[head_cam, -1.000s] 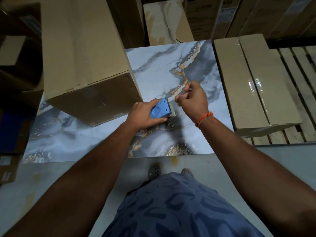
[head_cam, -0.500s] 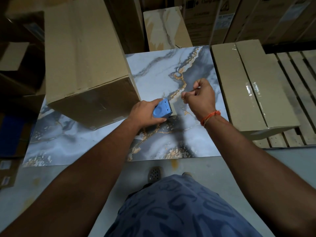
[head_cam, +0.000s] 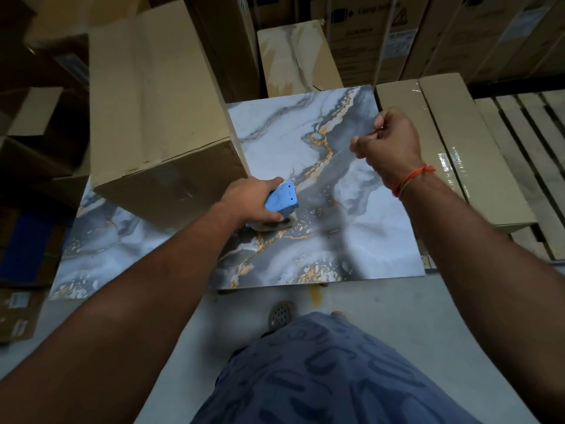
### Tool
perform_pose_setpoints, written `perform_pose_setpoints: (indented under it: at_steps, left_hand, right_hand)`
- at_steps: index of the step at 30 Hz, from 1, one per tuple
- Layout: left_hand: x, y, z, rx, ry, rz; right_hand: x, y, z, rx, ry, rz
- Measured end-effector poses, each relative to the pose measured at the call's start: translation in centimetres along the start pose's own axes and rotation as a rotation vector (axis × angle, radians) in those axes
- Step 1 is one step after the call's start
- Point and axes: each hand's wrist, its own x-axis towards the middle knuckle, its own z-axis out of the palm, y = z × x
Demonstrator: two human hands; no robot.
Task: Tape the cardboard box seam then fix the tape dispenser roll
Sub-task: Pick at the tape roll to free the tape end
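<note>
Left hand (head_cam: 253,198) clamped on dispenser (head_cam: 282,199) near box (head_cam: 159,117), right hand (head_cam: 386,145) pinching drawn tape (head_cam: 342,154); risk: strip twisting, self-sticking or snapping under uneven pull.

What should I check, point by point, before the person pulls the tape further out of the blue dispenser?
1. Left hand grips the blue tape dispenser firmly: ok.
2. Right hand is pinched shut on the clear tape strip: ok.
3. The strip runs taut between dispenser and right hand, without a twist: cannot tell, the tape is almost invisible.
4. The tape roll sits correctly in the dispenser: cannot tell, the hand hides most of it.
5. The strip hangs clear of the marbled tile: cannot tell.
6. The tall cardboard box stays clear of the pulling path: ok, it stands to the left.
</note>
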Motion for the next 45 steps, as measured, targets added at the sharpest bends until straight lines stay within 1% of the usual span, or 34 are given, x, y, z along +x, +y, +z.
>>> perform_pose_setpoints:
  at_steps: [5, 8, 14, 20, 27, 33, 41, 43, 45]
  left_hand:
    - [-0.1, 2.4, 0.5, -0.053, -0.066, -0.002]
    - [0.4, 3.5, 0.4, -0.042, -0.122, -0.004]
    - [1.7, 6.7, 0.7, -0.058, -0.178, 0.015]
    - [4.0, 9.8, 1.2, 0.031, -0.206, 0.023]
    - [5.7, 12.1, 1.7, 0.090, -0.259, -0.009]
    - [8.2, 12.7, 1.9, 0.002, -0.315, 0.014]
    - [11.1, 13.0, 1.1, 0.060, -0.478, 0.026]
    - [11.7, 13.0, 0.9, 0.026, -0.526, 0.017]
    - [12.2, 12.9, 0.9, -0.089, -0.573, -0.019]
  right_hand:
    - [0.2, 2.2, -0.9, -0.029, 0.014, 0.041]
    - [0.0, 4.3, -2.3, -0.083, 0.039, 0.103]
    - [-1.2, 8.8, -5.3, -0.214, 0.097, 0.191]
    - [-1.6, 11.5, -6.7, -0.265, 0.156, 0.183]
    - [-1.5, 11.9, -6.3, -0.272, 0.174, 0.157]
    - [-1.7, 11.8, -5.3, -0.359, 0.231, 0.160]
    - [-2.7, 11.2, -4.2, -0.455, 0.239, 0.192]
    - [-3.1, 11.1, -4.0, -0.458, 0.243, 0.198]
    - [-3.4, 11.0, -3.9, -0.471, 0.239, 0.199]
